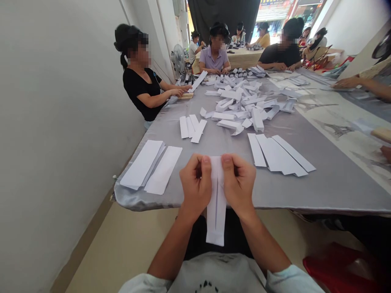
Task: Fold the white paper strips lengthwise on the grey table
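Both my hands grip the far end of a long, flat white paper sleeve, which has a slit down its middle and hangs past the table's near edge toward my lap. My left hand pinches its left side, thumb on top. On the right side, my right hand pinches it the same way. To the left on the table lie a stack of flat white paper pieces and a second flat stack. Fanned white strips lie to the right of my hands.
A large heap of folded white paper boxes covers the middle of the grey table. A few white strips lie ahead of me. A person in black works at the left edge; others sit opposite and right. A wall runs along the left.
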### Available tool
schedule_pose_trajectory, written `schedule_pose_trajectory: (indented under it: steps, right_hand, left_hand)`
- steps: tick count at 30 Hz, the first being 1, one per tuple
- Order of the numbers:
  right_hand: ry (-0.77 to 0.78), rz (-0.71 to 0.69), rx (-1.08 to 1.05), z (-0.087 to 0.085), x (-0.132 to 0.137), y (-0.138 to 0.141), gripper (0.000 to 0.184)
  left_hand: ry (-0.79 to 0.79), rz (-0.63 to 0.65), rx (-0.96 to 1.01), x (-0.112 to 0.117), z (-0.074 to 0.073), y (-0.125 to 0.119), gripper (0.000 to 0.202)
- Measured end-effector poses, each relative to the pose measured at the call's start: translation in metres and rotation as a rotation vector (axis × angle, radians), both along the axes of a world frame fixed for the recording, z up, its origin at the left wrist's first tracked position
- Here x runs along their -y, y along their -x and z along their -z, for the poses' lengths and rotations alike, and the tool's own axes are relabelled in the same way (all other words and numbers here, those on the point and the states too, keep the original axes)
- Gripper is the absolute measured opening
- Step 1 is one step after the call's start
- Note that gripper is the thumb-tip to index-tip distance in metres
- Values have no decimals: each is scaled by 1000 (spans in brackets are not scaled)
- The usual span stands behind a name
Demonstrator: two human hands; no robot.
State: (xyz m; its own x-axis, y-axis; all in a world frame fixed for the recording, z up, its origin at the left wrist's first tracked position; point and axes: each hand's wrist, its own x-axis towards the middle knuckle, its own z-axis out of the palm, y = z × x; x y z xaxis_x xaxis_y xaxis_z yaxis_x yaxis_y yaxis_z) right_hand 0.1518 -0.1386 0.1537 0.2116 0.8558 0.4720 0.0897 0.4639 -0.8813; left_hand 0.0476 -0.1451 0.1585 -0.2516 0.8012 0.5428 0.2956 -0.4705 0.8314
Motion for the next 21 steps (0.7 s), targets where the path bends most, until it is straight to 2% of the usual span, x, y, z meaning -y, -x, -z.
schedule_pose_trajectory:
  steps: [6,11,18,21]
  right_hand:
    - [-5,28,23,4,-1,2,49]
    - [-2,33,38,8,-3,4,48]
    - [125,-82,-5,28,-9,7,49]
    - [156,-84,32,38,-9,7,51]
  left_hand:
    - [-9,-54,-76,-2,5,4,46]
    - [21,-39,-116,-4,10,5,43]
    - [99,-63,-109,-9,21,9,42]
    - [105,-50,-136,-12,28,11,40]
